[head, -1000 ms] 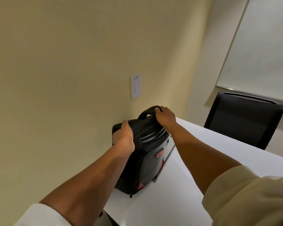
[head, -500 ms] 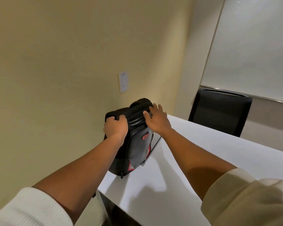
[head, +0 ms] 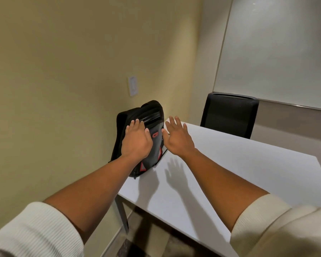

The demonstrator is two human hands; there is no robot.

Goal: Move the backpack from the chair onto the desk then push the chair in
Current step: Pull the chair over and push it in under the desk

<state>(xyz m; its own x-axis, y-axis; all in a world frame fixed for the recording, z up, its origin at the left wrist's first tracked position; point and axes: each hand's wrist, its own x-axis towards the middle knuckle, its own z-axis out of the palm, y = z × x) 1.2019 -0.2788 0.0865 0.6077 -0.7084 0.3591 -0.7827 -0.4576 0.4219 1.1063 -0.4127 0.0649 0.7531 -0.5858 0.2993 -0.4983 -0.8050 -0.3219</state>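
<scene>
Status: black backpack (head: 140, 140) w/ red trim now stands upright on the white desk (head: 239, 169), at the far-left corner, leaning toward the wall (head: 63, 89). Change vs. 0.5 s ago: both hands have released it. Left hand (head: 136, 143) is spread flat, fingers extended, in front of the pack's face; contact can't be confirmed. Right hand (head: 178, 138) is splayed wide, holding nothing, just beside the pack over the desk. Judgement: step 1 complete; remaining step is pushing the chair in. Only a far-side office chair (head: 230, 115) is visible; the target chair isn't in frame.
</scene>
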